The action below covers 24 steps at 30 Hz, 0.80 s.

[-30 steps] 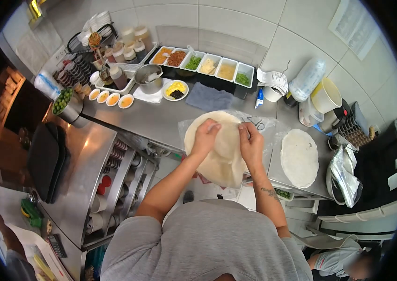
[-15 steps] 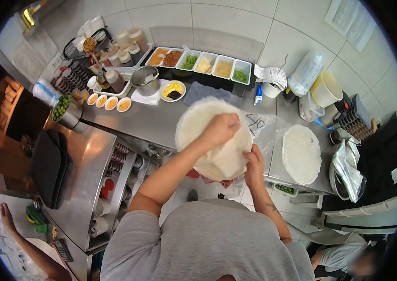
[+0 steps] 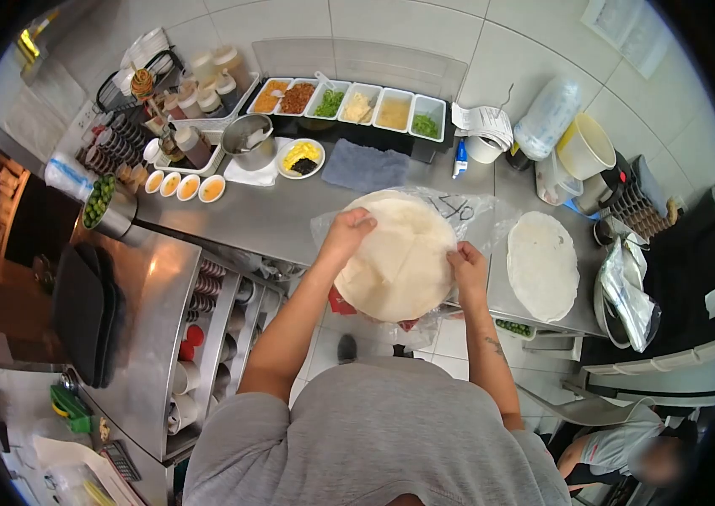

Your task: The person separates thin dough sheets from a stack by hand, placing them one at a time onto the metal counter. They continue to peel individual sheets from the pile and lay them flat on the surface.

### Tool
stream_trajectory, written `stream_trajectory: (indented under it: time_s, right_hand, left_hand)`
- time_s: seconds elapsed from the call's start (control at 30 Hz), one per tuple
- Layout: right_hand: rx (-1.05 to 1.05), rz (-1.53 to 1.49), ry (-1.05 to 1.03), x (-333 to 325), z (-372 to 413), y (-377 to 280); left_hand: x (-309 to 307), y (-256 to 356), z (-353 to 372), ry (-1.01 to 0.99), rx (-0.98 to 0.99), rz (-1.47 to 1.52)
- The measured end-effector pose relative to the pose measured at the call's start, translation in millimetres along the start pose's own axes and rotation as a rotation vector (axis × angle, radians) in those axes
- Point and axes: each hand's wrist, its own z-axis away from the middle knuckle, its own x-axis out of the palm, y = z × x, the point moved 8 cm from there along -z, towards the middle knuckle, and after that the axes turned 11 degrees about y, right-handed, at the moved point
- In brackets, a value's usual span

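A stack of thin, pale round flatbreads (image 3: 400, 261) lies over a clear plastic bag (image 3: 467, 211) with black marking, at the counter's front edge. My left hand (image 3: 349, 234) pinches the upper left rim of the flatbread. At the right rim, my right hand (image 3: 468, 268) grips the edge between thumb and fingers. Another pale flatbread (image 3: 542, 266) lies flat on the steel counter to the right, apart from both hands.
White trays of toppings (image 3: 359, 105) line the back. A blue cloth (image 3: 366, 165), a plate of yellow and black food (image 3: 300, 158), a metal pot (image 3: 251, 142) and small cups (image 3: 190, 186) stand nearer. Another person (image 3: 619, 451) is at the lower right.
My left hand has moved from over the flatbread's middle to its upper left rim. My right hand has stayed at the right rim. The other person's arm at the lower left has gone from view.
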Motion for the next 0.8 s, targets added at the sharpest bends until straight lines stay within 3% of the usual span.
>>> stream_trajectory:
  time_s: [0.07,0.17,0.27,0.37,0.47,0.7,0.8]
  right_hand:
    - [-0.037,0.024,-0.034,6,-2,-10]
    - [-0.061,-0.023,-0.049,12,-3,-19]
    - [-0.072,-0.013,-0.078,15,3,-31]
    - [-0.071,0.009,-0.113,15,6,-30]
    - [-0.003,0.032,-0.141,9,3,-17]
    - [0.01,-0.036,-0.145,9,1,-10]
    - [0.024,-0.019,-0.139,11,5,-16]
  left_hand:
    - [4,-4,2,-0.061,0.102,-0.253]
    - [16,17,6,-0.016,0.405,-0.404]
    - [38,39,11,-0.093,0.551,-0.395]
    - [68,68,29,-0.091,0.818,-0.455]
    - [105,67,35,-0.245,0.945,-0.473]
    - [136,47,20,-0.425,0.965,-0.468]
    - [136,42,8,-0.51,0.878,-0.446]
